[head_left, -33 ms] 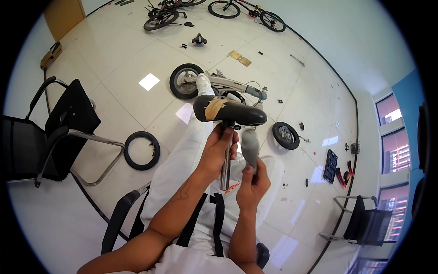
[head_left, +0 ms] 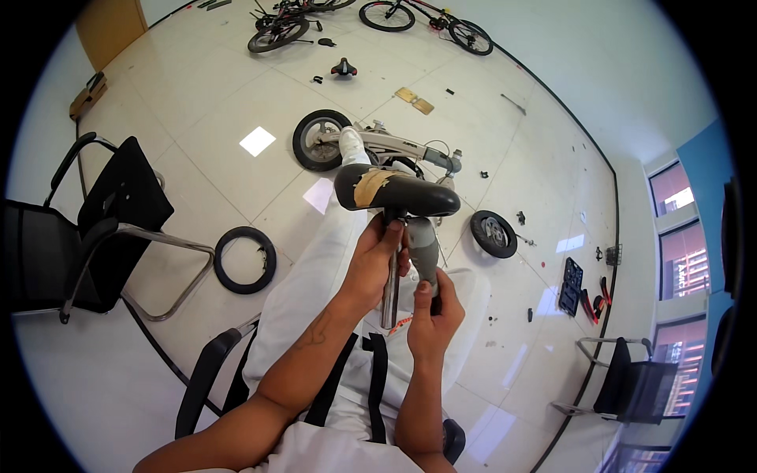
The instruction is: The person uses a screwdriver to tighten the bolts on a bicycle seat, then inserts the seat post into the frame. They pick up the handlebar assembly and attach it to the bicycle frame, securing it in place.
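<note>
Basically, head view: bike saddle [head_left: 430, 201] at 12 o'clock from L hand [head_left: 377, 256], whose fingers wrap the metal seatpost [head_left: 390, 296] just below it. R hand [head_left: 436, 315], at 4–5 o'clock from L, grasps a grey hand tool [head_left: 423, 246]. Saddle prob. padded, top-heavy; post stiff, maybe slippery, so best gripped high, nr saddle.

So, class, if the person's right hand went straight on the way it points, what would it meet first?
Likely the saddle, by way of the grey tool in the right hand; depth is unclear, so they may be touching.
</note>
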